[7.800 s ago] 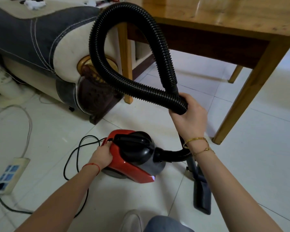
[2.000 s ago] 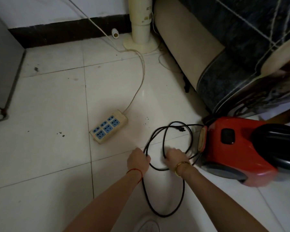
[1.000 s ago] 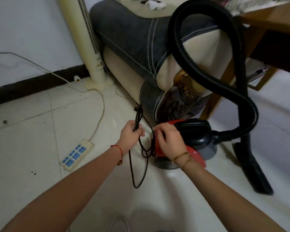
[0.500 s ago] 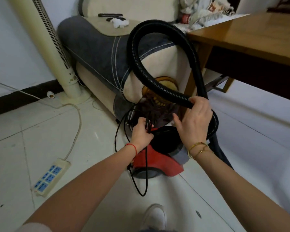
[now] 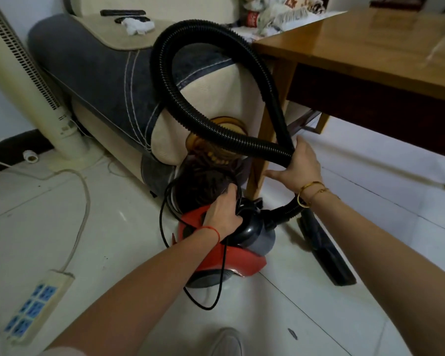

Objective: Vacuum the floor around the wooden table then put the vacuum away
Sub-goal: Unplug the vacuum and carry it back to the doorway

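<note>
The red and black vacuum point(image 5: 231, 260) sits on the white tile floor by the leg of the wooden table point(image 5: 365, 47). My left hand point(image 5: 222, 214) grips its black top handle together with loops of the black power cord point(image 5: 165, 222). My right hand point(image 5: 298, 165) is closed on the ribbed black hose point(image 5: 170, 98), which arches up in a big loop in front of the sofa. The black floor nozzle point(image 5: 329, 255) lies flat on the tiles to the right of the vacuum.
A grey and cream sofa point(image 5: 100, 73) stands behind the vacuum. A cream tower fan point(image 5: 28, 93) is at the left by the wall. A white power strip point(image 5: 34, 307) with its cable lies on the floor at lower left. My shoe point(image 5: 226, 343) shows at the bottom.
Since 2 s ago my hands gathered the cord off the floor. My left hand has settled on the vacuum's handle with the cord, and my right hand has closed on the hose and moved right.
</note>
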Tool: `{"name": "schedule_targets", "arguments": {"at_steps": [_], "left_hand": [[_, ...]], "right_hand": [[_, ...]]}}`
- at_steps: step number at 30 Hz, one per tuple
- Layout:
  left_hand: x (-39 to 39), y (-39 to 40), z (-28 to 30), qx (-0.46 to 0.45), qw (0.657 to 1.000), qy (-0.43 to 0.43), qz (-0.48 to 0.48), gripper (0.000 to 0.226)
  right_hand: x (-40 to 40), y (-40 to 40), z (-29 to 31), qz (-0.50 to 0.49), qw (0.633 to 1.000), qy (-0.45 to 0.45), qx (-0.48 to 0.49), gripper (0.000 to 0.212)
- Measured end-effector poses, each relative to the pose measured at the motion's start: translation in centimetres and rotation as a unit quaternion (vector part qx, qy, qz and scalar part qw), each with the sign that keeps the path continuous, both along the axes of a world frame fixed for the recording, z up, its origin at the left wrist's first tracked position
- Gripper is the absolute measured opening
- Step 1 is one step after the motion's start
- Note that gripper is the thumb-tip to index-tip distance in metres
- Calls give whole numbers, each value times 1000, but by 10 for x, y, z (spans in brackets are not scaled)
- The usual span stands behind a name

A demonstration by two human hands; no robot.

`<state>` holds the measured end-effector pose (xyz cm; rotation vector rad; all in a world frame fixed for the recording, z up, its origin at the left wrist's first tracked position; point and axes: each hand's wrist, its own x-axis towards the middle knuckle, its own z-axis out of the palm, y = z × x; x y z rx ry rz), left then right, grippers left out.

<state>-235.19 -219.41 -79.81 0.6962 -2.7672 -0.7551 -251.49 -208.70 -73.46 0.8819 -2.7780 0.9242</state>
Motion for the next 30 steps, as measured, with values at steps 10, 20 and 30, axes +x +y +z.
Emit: {"name": "schedule_targets", "arguments": {"at_steps": [10,20,30], "left_hand": [[-12,-10,-11,-118,982,-133,-57,38],[-15,-22,-9,-62,976,-186,-96,45],[-16,-28,-2,13,970,-207,-126,42]], "right_hand": [[-32,-19,3,15,992,-118,-33,88],[-28,-25,1,-16,991,-114,-61,43],[-17,-22,0,50,997,-52,3,29]]}}
